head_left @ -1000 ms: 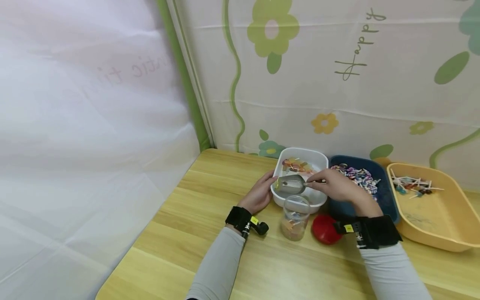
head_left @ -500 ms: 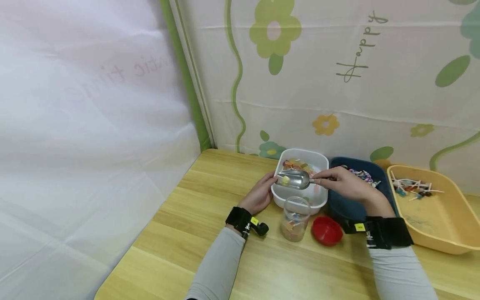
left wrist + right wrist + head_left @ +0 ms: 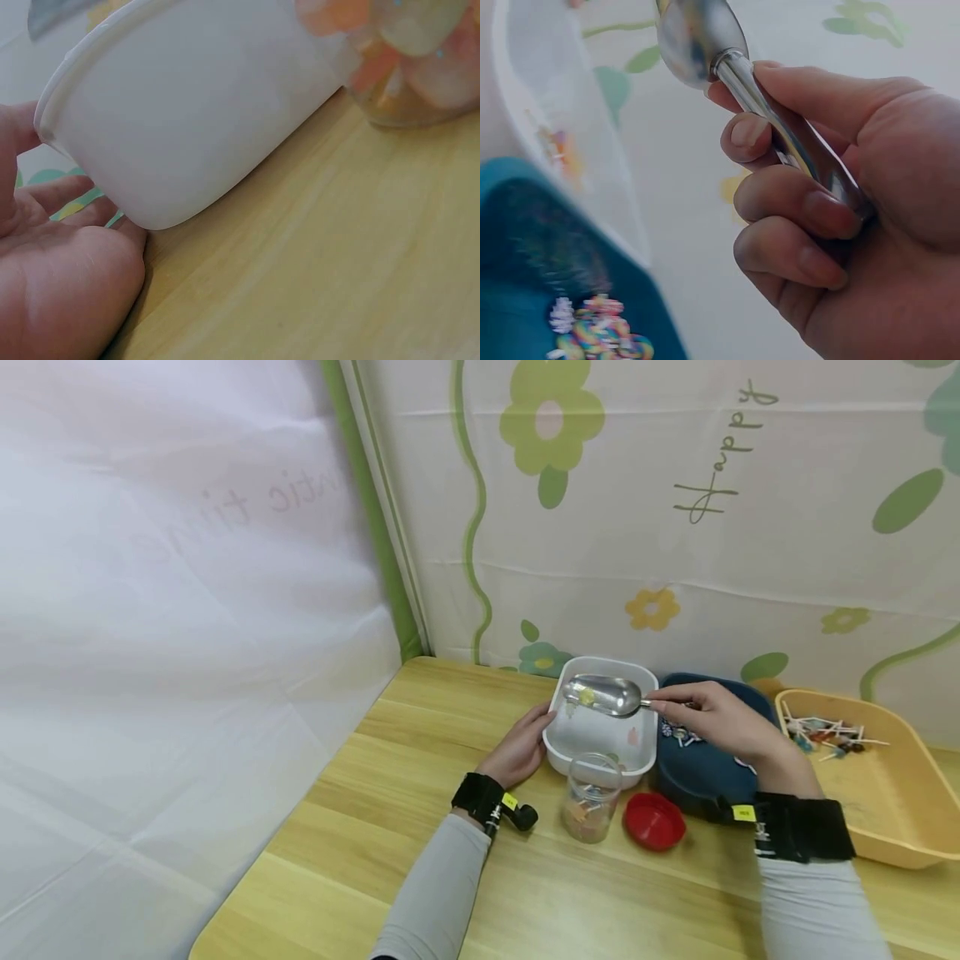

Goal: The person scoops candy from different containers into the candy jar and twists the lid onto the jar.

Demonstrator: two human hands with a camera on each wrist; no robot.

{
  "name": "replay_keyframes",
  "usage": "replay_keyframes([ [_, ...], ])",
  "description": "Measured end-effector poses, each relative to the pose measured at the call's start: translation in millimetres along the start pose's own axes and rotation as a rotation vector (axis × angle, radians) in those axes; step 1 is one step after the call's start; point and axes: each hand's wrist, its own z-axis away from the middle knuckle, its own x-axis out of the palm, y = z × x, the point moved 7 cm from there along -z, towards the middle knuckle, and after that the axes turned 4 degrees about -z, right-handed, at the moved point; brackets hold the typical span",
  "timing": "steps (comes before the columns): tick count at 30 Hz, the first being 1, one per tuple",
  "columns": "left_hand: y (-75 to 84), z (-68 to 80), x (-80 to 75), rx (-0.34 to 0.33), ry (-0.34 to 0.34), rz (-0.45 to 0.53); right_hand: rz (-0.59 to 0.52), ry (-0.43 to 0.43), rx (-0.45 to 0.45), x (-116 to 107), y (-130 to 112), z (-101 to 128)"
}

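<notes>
My right hand (image 3: pixel 708 714) grips the handle of a metal scoop (image 3: pixel 611 697), fingers wrapped around the handle (image 3: pixel 802 142) in the right wrist view. A yellow candy (image 3: pixel 587 696) lies in the scoop, which is over the far part of a white plastic tub (image 3: pixel 596 747). My left hand (image 3: pixel 517 750) holds the tub's left side, thumb at the rim and fingers against the outer wall, as the left wrist view shows. In front of the tub stands a clear plastic jar (image 3: pixel 588 814) with orange and pale candies in its lower part. The scoop hides the tub's own candies in the head view.
A red lid (image 3: pixel 654 822) lies right of the jar. Beside the white tub stand a dark blue tub (image 3: pixel 701 777) with swirled lollipops (image 3: pixel 604 330) and a yellow tub (image 3: pixel 892 793) with several lollipops (image 3: pixel 828 733). A printed curtain (image 3: pixel 600 543) hangs behind the table.
My right hand has moved the scoop back and right, from the tub's near part to over its far part, its bowl now facing up with the yellow candy inside. The left hand stays put.
</notes>
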Motion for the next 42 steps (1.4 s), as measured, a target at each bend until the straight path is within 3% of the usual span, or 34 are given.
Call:
replay_keyframes([
  [5, 0.0, 1.0, 0.6, -0.005, 0.003, -0.006, -0.014, 0.063, -0.106, -20.8, -20.4, 15.1],
  [8, 0.3, 2.2, 0.2, -0.009, 0.017, -0.012, -0.016, 0.099, -0.122, -29.7, -31.7, 25.0],
  [12, -0.1, 3.3, -1.4, -0.021, 0.036, -0.015, -0.059, 0.107, -0.135, -35.2, -45.9, 34.1],
  [16, -0.5, 3.7, -2.1, -0.03, 0.041, -0.017, -0.107, 0.105, -0.202, -40.0, -60.9, 41.0],
  [20, -0.1, 2.3, -2.1, -0.024, 0.04, -0.022, -0.096, 0.12, -0.243, -46.1, -71.7, 48.3],
  [30, 1.0, 0.7, 0.3, -0.019, 0.038, -0.036, 0.037, 0.199, -0.111, -60.9, -68.6, 72.3],
  [35, 0.3, -0.4, 1.0, -0.021, 0.043, -0.044, 0.114, 0.131, -0.135, -60.9, -68.2, 81.0],
  [42, 1.1, -0.5, 2.4, -0.023, 0.046, -0.049, 0.25, 0.049, -0.041, -56.4, -63.7, 89.7],
])
